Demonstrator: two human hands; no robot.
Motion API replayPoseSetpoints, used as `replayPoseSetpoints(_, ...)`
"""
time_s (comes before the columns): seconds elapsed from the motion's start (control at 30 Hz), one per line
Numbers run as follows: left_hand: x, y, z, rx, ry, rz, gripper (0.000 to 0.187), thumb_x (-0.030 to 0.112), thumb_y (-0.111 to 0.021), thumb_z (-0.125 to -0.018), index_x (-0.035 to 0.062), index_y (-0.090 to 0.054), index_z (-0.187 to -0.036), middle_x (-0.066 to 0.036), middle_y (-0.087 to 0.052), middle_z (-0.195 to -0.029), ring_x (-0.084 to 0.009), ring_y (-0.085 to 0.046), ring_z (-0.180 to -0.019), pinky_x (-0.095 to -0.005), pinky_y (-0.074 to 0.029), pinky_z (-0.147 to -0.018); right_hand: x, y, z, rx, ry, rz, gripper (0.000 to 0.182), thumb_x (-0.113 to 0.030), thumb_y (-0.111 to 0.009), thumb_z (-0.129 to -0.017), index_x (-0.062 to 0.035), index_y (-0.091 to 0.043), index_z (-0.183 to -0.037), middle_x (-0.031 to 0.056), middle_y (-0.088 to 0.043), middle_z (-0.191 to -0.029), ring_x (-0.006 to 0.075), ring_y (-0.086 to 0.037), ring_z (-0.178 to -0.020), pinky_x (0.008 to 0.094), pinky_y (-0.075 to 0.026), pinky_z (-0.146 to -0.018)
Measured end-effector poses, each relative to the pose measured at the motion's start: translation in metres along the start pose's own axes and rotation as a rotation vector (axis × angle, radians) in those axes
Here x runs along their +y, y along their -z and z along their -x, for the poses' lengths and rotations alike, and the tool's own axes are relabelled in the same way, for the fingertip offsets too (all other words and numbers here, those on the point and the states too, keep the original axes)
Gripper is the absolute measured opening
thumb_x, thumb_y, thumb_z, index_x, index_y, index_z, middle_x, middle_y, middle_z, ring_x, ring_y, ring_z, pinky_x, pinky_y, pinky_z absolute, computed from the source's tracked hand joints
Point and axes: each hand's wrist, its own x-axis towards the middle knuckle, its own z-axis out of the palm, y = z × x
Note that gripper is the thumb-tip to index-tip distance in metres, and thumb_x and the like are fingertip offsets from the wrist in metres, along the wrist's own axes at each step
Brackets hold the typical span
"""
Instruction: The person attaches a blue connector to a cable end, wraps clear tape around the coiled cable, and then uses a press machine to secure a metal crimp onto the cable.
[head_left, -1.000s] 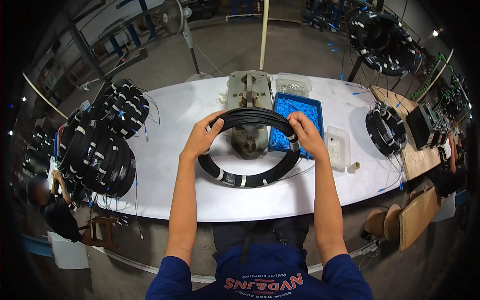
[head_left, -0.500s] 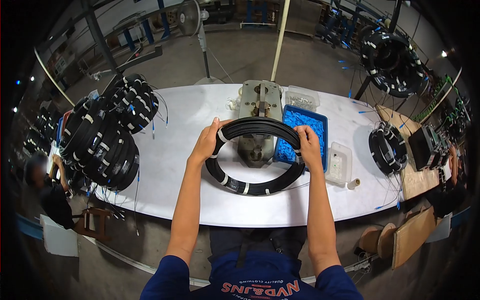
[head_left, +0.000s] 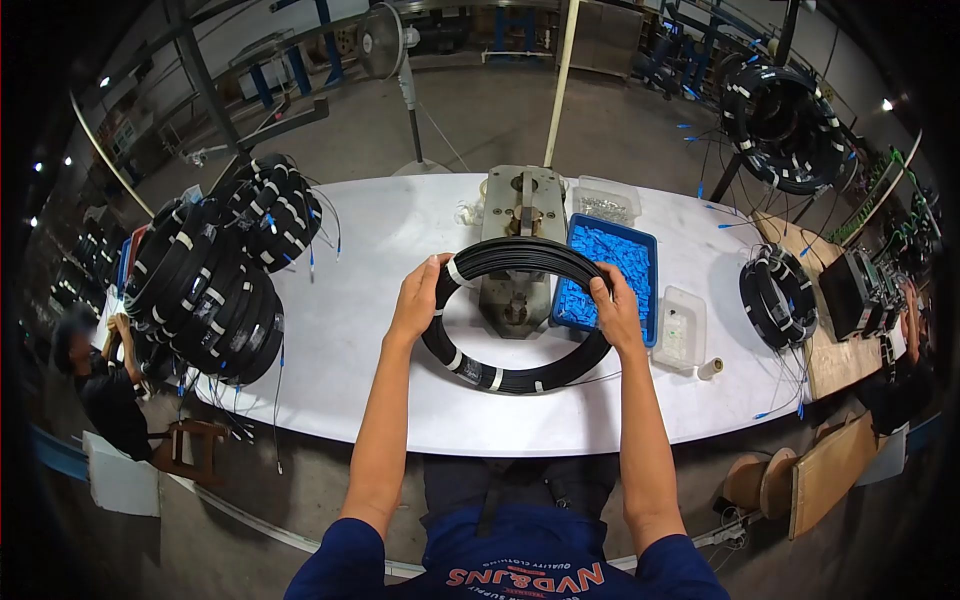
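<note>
A black coil of cable [head_left: 520,378] bound with white tape bands is held tilted over the white table [head_left: 350,310], its near side low against the tabletop. My left hand [head_left: 418,296] grips the coil's left side and my right hand [head_left: 617,312] grips its right side. Behind the coil stands a grey metal press tool [head_left: 520,215]. A blue tray of small blue parts [head_left: 608,255] lies just beyond my right hand.
Stacked black coils [head_left: 215,280] fill the table's left end and a smaller stack [head_left: 778,298] sits at the right. Two clear plastic boxes [head_left: 676,325] and a small tape roll [head_left: 710,368] lie by the blue tray. A person [head_left: 95,385] works low at left.
Both hands have turned the coil a little, shifting their grip along it; the white tape band near my left hand sits higher. The view shifted slightly.
</note>
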Motion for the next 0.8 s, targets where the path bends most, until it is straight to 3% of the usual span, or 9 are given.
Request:
replayPoseSetpoints(0.13,0.003,-0.005,0.0,0.005,-0.014,0.018,0.052,0.039,-0.034,-0.107,-0.0031,-0.063,-0.119,-0.01,-0.067,-0.108,-0.0183,-0.059,-0.103,-0.0301,-0.042,-0.097,0.001,0.001,0.001,0.013,-0.021,-0.009,0.056,-0.05,-0.057,-0.095,0.0015,-0.058,-0.118,0.0118,-0.066,-0.092,0.0198,-0.061,-0.086,0.0325,-0.048,-0.08)
replayPoseSetpoints(0.23,-0.002,-0.005,0.0,0.022,-0.07,-0.026,0.05,0.037,-0.036,-0.106,-0.0034,-0.062,-0.12,-0.011,-0.066,-0.112,-0.0194,-0.058,-0.108,-0.0308,-0.041,-0.098,0.0,0.004,0.002,0.025,0.0,-0.031,0.053,-0.047,-0.055,-0.097,0.0012,-0.059,-0.119,0.0147,-0.066,-0.102,0.0241,-0.061,-0.096,0.0351,-0.047,-0.088)
replayPoseSetpoints(0.33,-0.008,-0.007,0.007,0.32,-0.253,-0.026,0.039,0.027,-0.043,-0.104,-0.0015,-0.055,-0.128,-0.013,-0.059,-0.124,-0.0221,-0.054,-0.117,-0.0345,-0.039,-0.101,-0.003,0.014,0.007,0.163,0.146,0.105,0.049,-0.042,-0.047,-0.101,-0.0002,-0.058,-0.124,0.0178,-0.058,-0.124,0.0313,-0.053,-0.119,0.0388,-0.037,-0.105)
replayPoseSetpoints(0.37,-0.006,-0.01,0.014,0.315,-0.247,-0.029,0.039,0.027,-0.043,-0.104,-0.0015,-0.055,-0.128,-0.013,-0.059,-0.124,-0.0221,-0.054,-0.117,-0.0345,-0.039,-0.101,0.002,0.018,0.011,0.164,0.137,0.104,0.049,-0.042,-0.047,-0.101,-0.0002,-0.058,-0.124,0.0178,-0.058,-0.124,0.0313,-0.053,-0.119,0.0388,-0.037,-0.105)
replayPoseSetpoints(0.47,0.002,-0.025,0.043,0.65,-0.393,0.009,0.032,0.015,-0.043,-0.099,-0.0051,-0.052,-0.123,-0.014,-0.055,-0.117,-0.0222,-0.05,-0.11,-0.0354,-0.037,-0.1,0.008,0.028,0.028,0.386,0.136,0.05,0.042,-0.033,-0.043,-0.103,0.0005,-0.056,-0.125,0.0152,-0.058,-0.124,0.0276,-0.052,-0.12,0.0368,-0.036,-0.106)
replayPoseSetpoints(0.53,-0.003,-0.046,0.072,0.634,-0.456,-0.062,0.03,0.014,-0.044,-0.096,-0.0067,-0.05,-0.117,-0.015,-0.052,-0.111,-0.0226,-0.048,-0.104,-0.0357,-0.037,-0.097,0.018,0.032,0.047,0.44,0.094,-0.001,0.04,-0.031,-0.043,-0.103,0.0007,-0.056,-0.123,0.0145,-0.058,-0.123,0.0263,-0.052,-0.119,0.0362,-0.036,-0.105)
replayPoseSetpoints(0.63,-0.029,-0.094,0.113,0.425,-0.506,-0.025,0.034,0.014,-0.056,-0.084,-0.004,-0.049,-0.112,-0.012,-0.046,-0.105,-0.0203,-0.044,-0.095,-0.0333,-0.035,-0.091,0.029,0.033,0.082,0.52,0.028,-0.067,0.036,-0.027,-0.041,-0.103,0.0013,-0.059,-0.116,0.012,-0.06,-0.115,0.022,-0.053,-0.112,0.0346,-0.038,-0.102)
replayPoseSetpoints(0.73,-0.034,-0.145,0.152,0.086,-0.265,0.013,0.027,0.002,-0.06,-0.083,-0.0008,-0.053,-0.109,-0.009,-0.051,-0.096,-0.0185,-0.049,-0.087,-0.0309,-0.041,-0.083,0.045,0.025,0.124,0.4,-0.176,-0.18,0.031,-0.025,-0.046,-0.102,0.0006,-0.061,-0.109,0.0081,-0.063,-0.1,0.0163,-0.058,-0.097,0.0318,-0.044,-0.09)
replayPoseSetpoints(0.8,-0.04,-0.172,0.165,-0.181,-0.059,0.056,0.023,0.004,-0.062,-0.087,-0.0006,-0.059,-0.109,-0.007,-0.057,-0.093,-0.0156,-0.055,-0.086,-0.0283,-0.045,-0.082,0.053,0.017,0.151,0.375,-0.28,-0.235,0.025,-0.021,-0.052,-0.1,0.0004,-0.063,-0.107,0.0067,-0.065,-0.094,0.0136,-0.06,-0.088,0.0292,-0.048,-0.081)
